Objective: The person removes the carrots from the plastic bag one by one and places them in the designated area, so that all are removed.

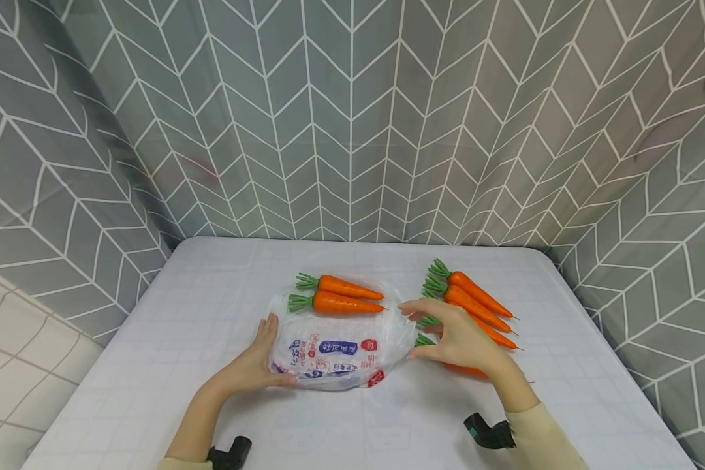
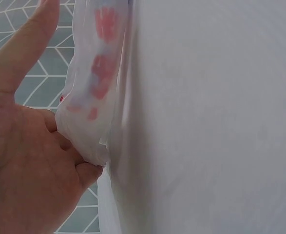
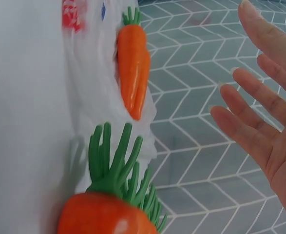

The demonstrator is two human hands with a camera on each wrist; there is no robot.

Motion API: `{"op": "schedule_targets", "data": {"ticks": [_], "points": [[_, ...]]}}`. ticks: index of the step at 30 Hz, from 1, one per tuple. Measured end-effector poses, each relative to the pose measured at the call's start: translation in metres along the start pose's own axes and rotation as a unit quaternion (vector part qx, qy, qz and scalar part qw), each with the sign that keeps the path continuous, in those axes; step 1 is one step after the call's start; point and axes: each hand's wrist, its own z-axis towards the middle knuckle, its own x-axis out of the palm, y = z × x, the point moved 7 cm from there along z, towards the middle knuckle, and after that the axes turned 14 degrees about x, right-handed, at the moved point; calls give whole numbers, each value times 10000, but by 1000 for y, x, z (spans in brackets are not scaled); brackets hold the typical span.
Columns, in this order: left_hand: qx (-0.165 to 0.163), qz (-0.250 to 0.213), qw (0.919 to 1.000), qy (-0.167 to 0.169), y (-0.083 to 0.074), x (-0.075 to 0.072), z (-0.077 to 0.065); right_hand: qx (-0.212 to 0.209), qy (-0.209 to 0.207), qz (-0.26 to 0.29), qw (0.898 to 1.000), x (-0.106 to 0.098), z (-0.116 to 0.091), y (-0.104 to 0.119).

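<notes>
A white translucent plastic bag with blue and red print lies flat on the table. Two orange carrots with green tops, an upper carrot and a lower carrot, rest side by side on its far part. My left hand touches the bag's left side, thumb spread along the near edge; in the left wrist view the bag covers part of its fingers. My right hand hovers with spread fingers between the bag and a group of carrots, partly hiding them. Nothing is in its grasp in the right wrist view.
The carrot group lies slanted on the right of the white table, tops toward the bag. Patterned grey curtains hang behind the table and along both sides. A black wrist camera sits on my left wrist, another black camera on my right.
</notes>
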Motion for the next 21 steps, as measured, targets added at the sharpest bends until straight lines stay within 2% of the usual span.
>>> {"op": "schedule_targets", "data": {"ticks": [6, 12, 21], "points": [[21, -10, 10000, 18, 0, 1, 0, 35, 137, 111, 9998, 4, 9, 6], [-41, -18, 10000, 14, 1, 1, -1, -105, 272, 102, 9995, 12, 20, 15], [-59, 39, 10000, 28, -2, 1, 0, -120, 556, 188, 9982, 30, 39, 14]]}}
